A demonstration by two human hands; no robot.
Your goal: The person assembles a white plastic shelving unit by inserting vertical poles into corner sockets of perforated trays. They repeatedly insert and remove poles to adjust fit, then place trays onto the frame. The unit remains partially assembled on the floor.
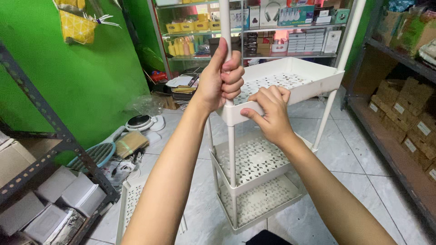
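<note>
- Green walls and pale floor tiles [349, 149] frame a stockroom with metal shelving [399, 59] on the right.
- I see my left hand [222, 79] clenched round the smooth white pole [225, 22]; my right hand [270, 113] pinches the near corner of the top tray [313, 84].
- Perforated plastic trays stack below, near centre; a loose tray [129, 199] lies near left.
- Risk, I judge: the top tray looks tilted, so forcing it could jam the corner.
</note>
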